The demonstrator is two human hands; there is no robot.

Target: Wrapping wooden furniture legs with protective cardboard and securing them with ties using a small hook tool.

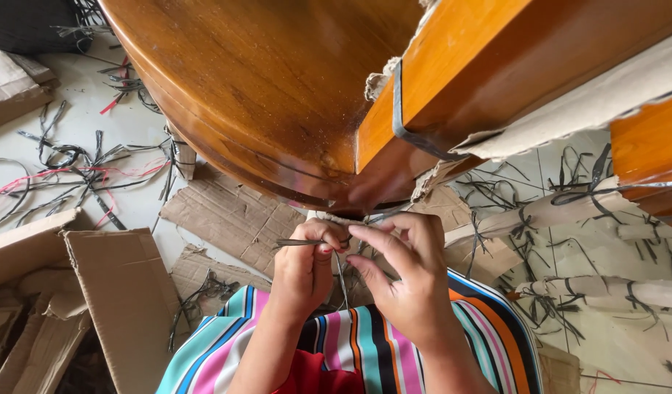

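Strap [301,242] lies flat and thin, long axis running left to right, pinched in my left hand [304,268] just below the table [263,87] edge. My right hand [405,273] (nearer the knot) closes fingertips on the same strap. Glossy curved wood above; torn cardboard [128,292] and cut strap scraps litter the floor.

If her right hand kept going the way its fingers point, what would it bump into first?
Most likely the left hand, which pinches a dark strap; the right hand has fingers aimed leftward at it, nearly touching, though depth is unclear.
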